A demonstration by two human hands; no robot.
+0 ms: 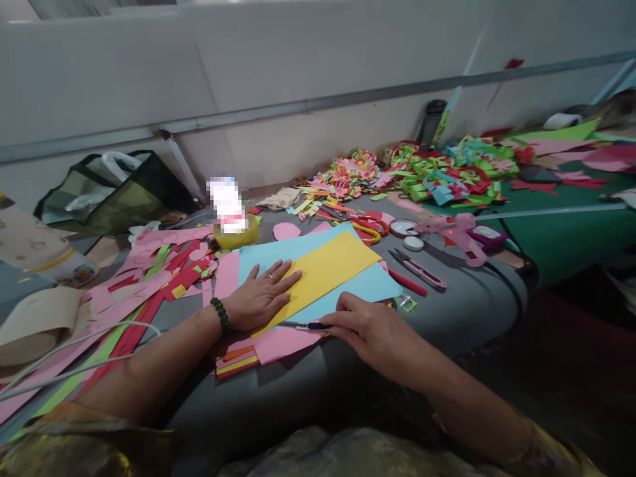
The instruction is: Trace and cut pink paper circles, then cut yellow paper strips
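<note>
1. Left grip (262, 299) lies flat, fingers apart, on the yellow sheet (328, 265), atop the blue sheet (370, 286).
2. Right grip (366, 330) is clamped on a cutter (314, 325) beside the yellow sheet's near edge; seemingly cutting.
3. Next likely calls for steady bracing.

No readable text from where I stand. Phone (227, 207): screen pixelated, white with a pinkish-red band, wording lost. Pale container (47, 242) at the far left: coloured print near the bottom, too blurred to make out. Small clear-and-green wrapper (407, 303) by the table (462, 311) edge: too small to tell whether anything's printed.
</note>
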